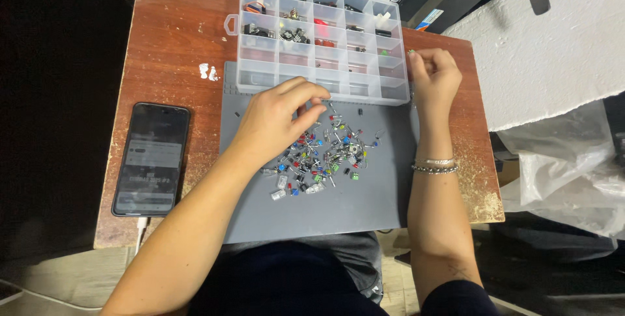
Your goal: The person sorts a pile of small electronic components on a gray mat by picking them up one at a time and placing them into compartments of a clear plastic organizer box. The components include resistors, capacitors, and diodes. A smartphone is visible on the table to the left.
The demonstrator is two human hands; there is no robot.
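Nearest the camera, two bare forearms are seen reaching forward over a dark lap, the right one ringed by bracelets (435, 165) at the wrist. A grey mat (384, 192) is laid across the worn wooden surface (170, 36), apparently so that small pieces are kept from rolling off and show up against a plain ground.

On the mat a scattered pile of small parts (323, 156) is spread out: tiny red, blue and green pieces mixed with metal-legged ones. The left hand (280, 115) is held over the upper left edge of this pile, its fingers bent and drawn together as if a piece were being pinched, though whether anything is actually gripped cannot be told. The right hand (435, 76) is raised at the right edge of a clear plastic organiser box (323, 36), fingers curled with the tips closed on something very small and greenish; what it is cannot be made out.

The organiser box is set at the far edge of the mat with its lid thrown back, so that every compartment is open to both hands. Several compartments in the upper rows are seen to hold parts, while those in the nearest row appear bare.

A dark phone (152, 158) is laid flat on the surface to the left of the mat, screen up and dimly lit, with a cable leading from its near end.
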